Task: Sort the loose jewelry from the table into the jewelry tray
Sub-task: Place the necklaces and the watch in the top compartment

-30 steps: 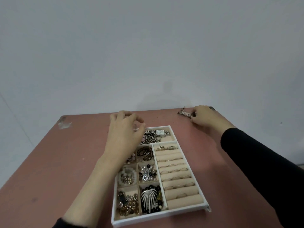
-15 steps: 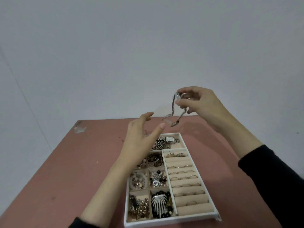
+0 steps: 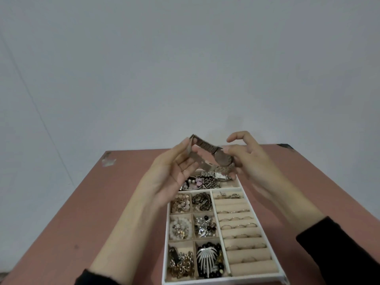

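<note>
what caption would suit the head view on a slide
A metal watch held between left hand and right hand above the jewelry tray's far end

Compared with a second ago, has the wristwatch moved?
Yes. The wristwatch left the far right corner of the table; the left hand and right hand now hold it over the far end of the jewelry tray.

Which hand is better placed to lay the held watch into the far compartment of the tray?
Probably the right. The right hand pinches the watch at its case, above the bare right end of the far compartment. The left hand holds only the strap end, over the crowded left part.
</note>
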